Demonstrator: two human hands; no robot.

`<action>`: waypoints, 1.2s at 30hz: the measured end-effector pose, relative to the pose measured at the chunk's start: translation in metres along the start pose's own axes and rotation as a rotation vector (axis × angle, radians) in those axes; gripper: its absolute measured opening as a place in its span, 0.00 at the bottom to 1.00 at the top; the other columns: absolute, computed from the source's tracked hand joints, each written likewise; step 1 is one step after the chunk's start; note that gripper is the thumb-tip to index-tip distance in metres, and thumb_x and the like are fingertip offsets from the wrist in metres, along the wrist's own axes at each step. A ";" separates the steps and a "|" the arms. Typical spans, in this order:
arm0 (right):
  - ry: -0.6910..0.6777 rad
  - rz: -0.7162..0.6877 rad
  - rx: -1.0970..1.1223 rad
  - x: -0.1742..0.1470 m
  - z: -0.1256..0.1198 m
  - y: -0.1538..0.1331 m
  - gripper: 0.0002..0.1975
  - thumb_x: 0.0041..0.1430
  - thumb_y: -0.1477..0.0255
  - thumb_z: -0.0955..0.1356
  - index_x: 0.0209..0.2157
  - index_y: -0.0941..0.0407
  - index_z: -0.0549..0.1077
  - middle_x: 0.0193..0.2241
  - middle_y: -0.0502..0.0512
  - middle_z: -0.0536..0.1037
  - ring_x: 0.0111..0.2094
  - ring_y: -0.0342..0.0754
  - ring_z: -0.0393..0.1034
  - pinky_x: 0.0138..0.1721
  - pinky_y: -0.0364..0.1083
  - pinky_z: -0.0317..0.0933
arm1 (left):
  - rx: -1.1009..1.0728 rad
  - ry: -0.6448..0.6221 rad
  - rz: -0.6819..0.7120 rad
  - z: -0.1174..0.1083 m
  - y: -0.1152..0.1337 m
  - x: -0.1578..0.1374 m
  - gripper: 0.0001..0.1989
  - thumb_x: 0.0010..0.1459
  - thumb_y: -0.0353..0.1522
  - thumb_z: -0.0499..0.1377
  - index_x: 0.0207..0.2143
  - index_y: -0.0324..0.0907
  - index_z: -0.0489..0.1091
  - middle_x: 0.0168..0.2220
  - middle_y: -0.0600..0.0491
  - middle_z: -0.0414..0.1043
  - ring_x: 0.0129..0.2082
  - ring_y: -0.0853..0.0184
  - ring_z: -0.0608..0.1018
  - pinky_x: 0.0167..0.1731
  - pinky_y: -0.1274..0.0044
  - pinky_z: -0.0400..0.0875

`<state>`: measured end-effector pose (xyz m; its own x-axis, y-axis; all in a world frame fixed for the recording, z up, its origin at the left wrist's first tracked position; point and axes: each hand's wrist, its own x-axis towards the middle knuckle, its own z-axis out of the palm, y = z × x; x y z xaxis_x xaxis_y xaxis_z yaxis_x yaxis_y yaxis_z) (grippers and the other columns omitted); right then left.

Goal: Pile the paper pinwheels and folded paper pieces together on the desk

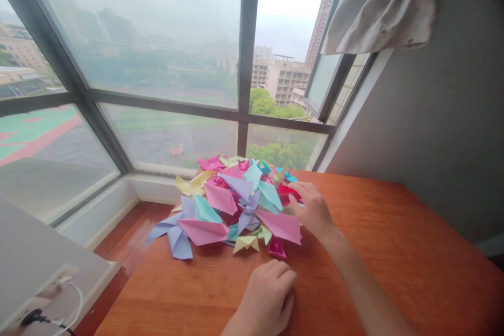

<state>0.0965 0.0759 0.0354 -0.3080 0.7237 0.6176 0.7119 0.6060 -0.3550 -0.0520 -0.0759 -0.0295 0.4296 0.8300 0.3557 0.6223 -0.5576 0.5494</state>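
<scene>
A heap of folded paper pieces (236,207) in pink, lilac, turquoise, yellow and red lies on the wooden table. At the heap's right edge, my right hand (313,207) has its thumb and fingers around the side of a red folded paper piece (286,193). A pink paper plane (281,226) lies just below that hand. My left hand (268,294) rests on the table in front of the heap, fingers curled in, with nothing visible in them. Nearest to it is a small magenta folded paper box (276,248). Lilac pinwheel-like paper (177,231) sits at the heap's left.
The brown table (378,252) extends right towards a grey wall (441,115). Large framed windows (165,37) stand behind the heap, one pane open at the right. A curtain (386,5) hangs above. Plugged-in cables (73,299) run from a socket at lower left.
</scene>
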 end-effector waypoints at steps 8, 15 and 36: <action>-0.117 0.077 -0.134 -0.002 -0.007 0.028 0.10 0.59 0.74 0.65 0.38 0.53 0.77 0.39 0.56 0.78 0.44 0.52 0.69 0.47 0.51 0.65 | 0.016 0.017 0.003 0.000 -0.001 0.000 0.12 0.48 0.20 0.53 0.33 0.43 0.65 0.33 0.52 0.72 0.33 0.64 0.73 0.31 0.75 0.62; -0.163 0.097 -0.209 -0.003 -0.009 0.019 0.09 0.61 0.75 0.65 0.34 0.51 0.78 0.35 0.53 0.78 0.41 0.49 0.68 0.42 0.46 0.63 | 0.019 0.017 0.010 0.000 -0.001 0.000 0.11 0.50 0.21 0.52 0.33 0.43 0.65 0.33 0.52 0.72 0.33 0.64 0.72 0.31 0.75 0.63; 0.170 -0.014 -0.251 0.010 -0.070 0.008 0.10 0.62 0.72 0.64 0.37 0.53 0.78 0.36 0.55 0.78 0.40 0.51 0.71 0.44 0.48 0.64 | 0.004 -0.008 -0.017 -0.003 0.001 0.001 0.10 0.49 0.20 0.53 0.32 0.43 0.64 0.33 0.52 0.72 0.33 0.64 0.73 0.32 0.75 0.63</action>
<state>0.1436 0.0648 0.0875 -0.2242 0.6374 0.7372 0.8483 0.5000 -0.1743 -0.0530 -0.0752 -0.0266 0.4245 0.8391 0.3402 0.6324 -0.5436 0.5519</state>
